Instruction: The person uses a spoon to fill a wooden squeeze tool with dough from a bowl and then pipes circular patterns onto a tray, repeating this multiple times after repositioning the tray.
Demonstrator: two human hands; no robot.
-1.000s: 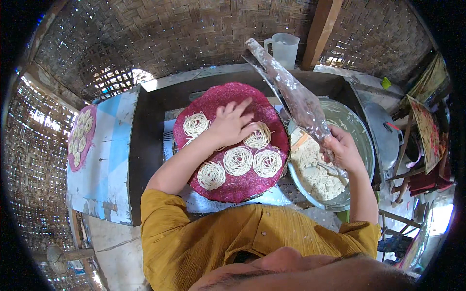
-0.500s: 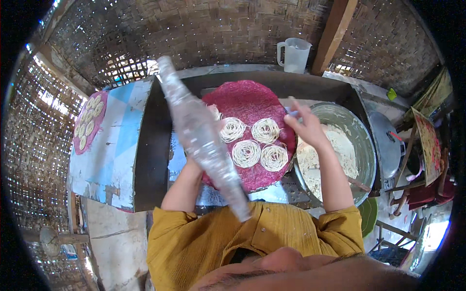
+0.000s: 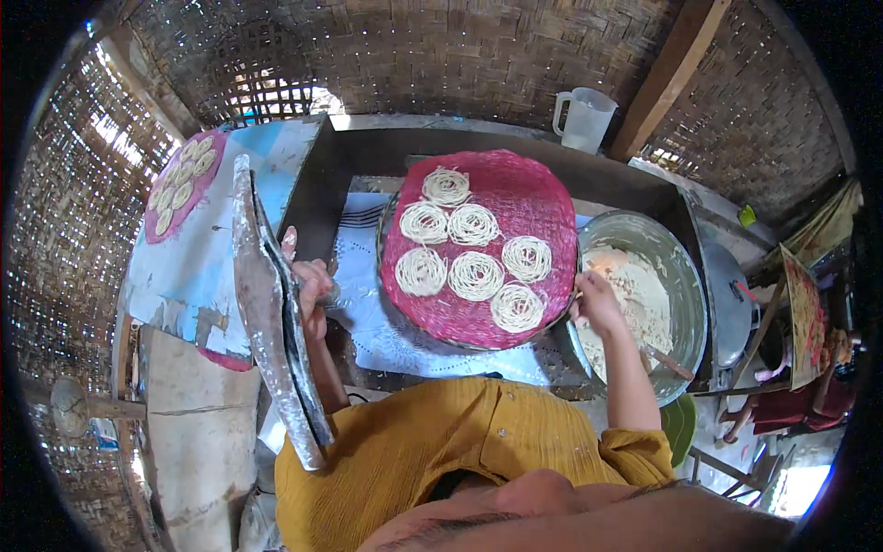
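My left hand (image 3: 315,287) is closed on a long hinged wooden press (image 3: 262,285), splashed with pale batter and raised left of the round tray. The press partly hides this hand. My right hand (image 3: 602,305) pinches the right rim of the round tray, which is covered in magenta netting (image 3: 533,198). Several flat coils of thin cream-coloured strands (image 3: 476,276) lie on the netting, mostly over its left and lower parts. Just right of that hand, a wide metal basin (image 3: 685,267) holds pale dough (image 3: 635,294) with a wooden handle (image 3: 669,362) sticking out.
Left of the dark wooden frame (image 3: 322,175), a blue-and-white board (image 3: 244,207) bears another pink tray (image 3: 150,225) of coils. A clear plastic jug (image 3: 586,120) stands by the woven wall. A lidded metal pot (image 3: 724,304) sits beyond the basin; a wooden post (image 3: 671,78) rises behind.
The press has swung left, off the tray, with my left hand. My right hand has come down to the tray's rim. More coils show on the netting now.
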